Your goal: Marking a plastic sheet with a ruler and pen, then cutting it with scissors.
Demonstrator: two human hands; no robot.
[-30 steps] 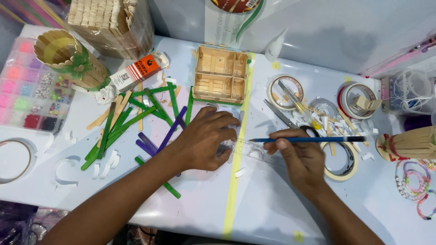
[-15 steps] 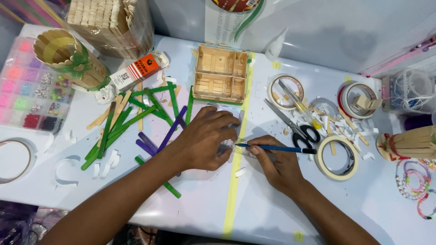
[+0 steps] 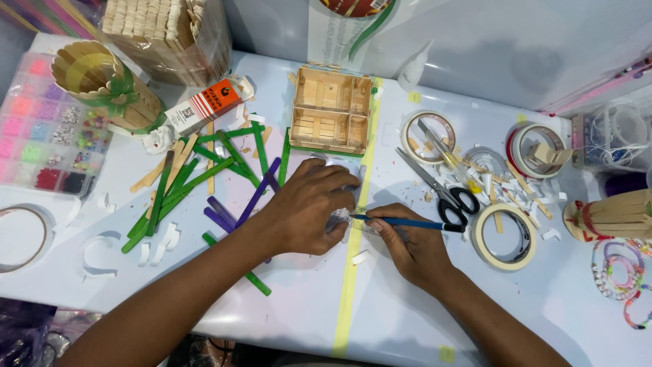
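Observation:
My left hand (image 3: 309, 204) presses flat on a clear ruler (image 3: 348, 219) lying on the white table, beside a yellow tape stripe (image 3: 353, 272). My right hand (image 3: 411, 246) grips a blue pencil (image 3: 407, 223), whose tip touches the ruler's edge next to my left fingers. What lies under the left palm is hidden. Green and purple craft sticks (image 3: 204, 180) are scattered just left of that hand. A small house built of wooden sticks (image 3: 331, 119) sits beyond both hands.
Black-handled scissors (image 3: 441, 190) and masking tape rolls (image 3: 506, 234) lie to the right. A bead organiser box (image 3: 44, 129), a stick-made cup (image 3: 102, 85), a glue box (image 3: 204, 105) and a bag of sticks (image 3: 170, 30) stand at the left and back. Bracelets (image 3: 621, 275) sit far right.
My right hand has swung the blue pencil leftward and lowered its tip onto the ruler beside my left hand. The left hand has stayed in place.

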